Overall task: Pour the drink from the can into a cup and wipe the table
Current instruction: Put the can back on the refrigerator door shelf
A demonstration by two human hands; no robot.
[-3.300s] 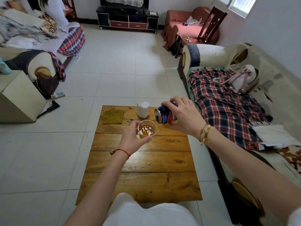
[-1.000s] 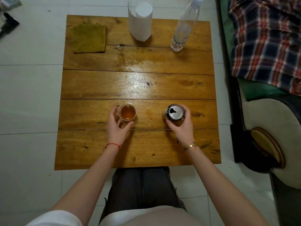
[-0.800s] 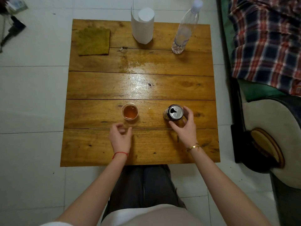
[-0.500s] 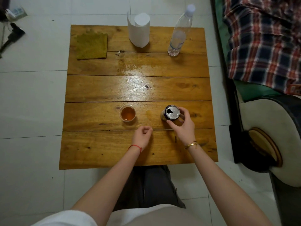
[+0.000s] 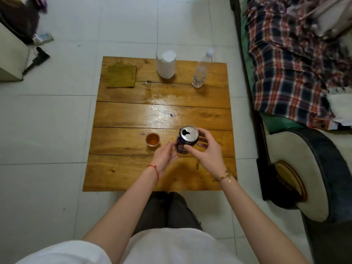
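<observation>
Can [image 5: 187,139] sat upright in my right grip [image 5: 208,152], fingers wrapped round it; left grip [image 5: 164,158] spread, touching its side. Cup [image 5: 152,138] stood nearby on counter [image 5: 133,115].

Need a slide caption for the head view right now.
Right hand grips the open can, left hand alongside; filled cup on wet table.

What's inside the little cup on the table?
The cup holds an amber-brown drink, filled close to the rim. It stands alone on the wooden table, untouched. The liquid hides the cup's bottom.
</observation>
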